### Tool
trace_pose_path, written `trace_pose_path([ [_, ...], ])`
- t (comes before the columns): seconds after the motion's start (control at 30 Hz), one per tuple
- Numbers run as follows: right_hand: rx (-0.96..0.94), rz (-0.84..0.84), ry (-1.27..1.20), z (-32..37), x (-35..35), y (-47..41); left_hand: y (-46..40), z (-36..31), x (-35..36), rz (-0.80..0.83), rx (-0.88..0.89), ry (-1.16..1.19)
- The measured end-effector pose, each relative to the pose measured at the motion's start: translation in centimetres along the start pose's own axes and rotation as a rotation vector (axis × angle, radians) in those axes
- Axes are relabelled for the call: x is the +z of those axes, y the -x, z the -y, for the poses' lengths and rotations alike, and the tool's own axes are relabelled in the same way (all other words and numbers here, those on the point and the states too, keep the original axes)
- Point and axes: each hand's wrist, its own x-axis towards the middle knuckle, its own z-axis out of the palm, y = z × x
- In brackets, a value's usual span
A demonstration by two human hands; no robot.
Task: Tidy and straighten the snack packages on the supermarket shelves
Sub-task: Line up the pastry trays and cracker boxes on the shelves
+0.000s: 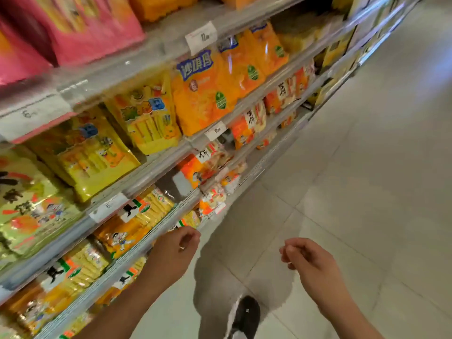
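Observation:
Supermarket shelves run along my left side, packed with snack packages. Orange bags (205,94) and yellow stick-snack bags (146,116) stand on the middle shelf. Orange-and-yellow rice cracker packs (137,216) lie on the shelf below, some tilted. Pink packages (80,25) sit on the top shelf. My left hand (176,253) hovers just in front of the lower shelf edge, fingers loosely curled, holding nothing. My right hand (310,263) hangs over the aisle floor, fingers loosely curled and empty.
White price tags (201,36) clip onto the grey shelf rails (156,167). The tiled aisle floor (367,167) stretches to the right. My grey trouser leg and a black-and-white shoe (245,314) show below my hands.

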Motion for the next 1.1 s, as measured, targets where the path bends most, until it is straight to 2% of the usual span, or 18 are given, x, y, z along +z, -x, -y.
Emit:
trace_pose_path([
  [0.13,-0.101,-0.08,-0.051,4.5,-6.7,-4.6,-2.4,-4.7,1.4,-0.012,0.016,-0.01],
  [0.37,-0.314,-0.185,-0.106,12.2,-16.5,-12.3,-5.5,-7.2,2.0,-0.034,-0.129,-0.006],
  [0.53,-0.342,-0.216,-0.104,14.0,-21.9,-17.6,-12.3,-10.2,3.5,-0.101,-0.164,-0.073],
  [0.7,-0.281,-0.236,-0.097,12.5,-27.2,-22.9,-22.7,-17.0,8.8,-0.087,-0.038,-0.096],
  [0.83,-0.209,-0.26,-0.064,11.4,-32.2,-26.0,-29.6,-25.6,14.4,-0.034,0.097,-0.039],
  [0.97,-0.207,-0.245,-0.034,11.4,-35.4,-28.6,-33.3,-33.7,17.0,-0.045,0.202,0.064],
  [1.1,-0.256,-0.195,-0.013,12.7,-36.5,-32.8,-35.1,-38.6,17.1,-0.077,0.259,0.108],
])
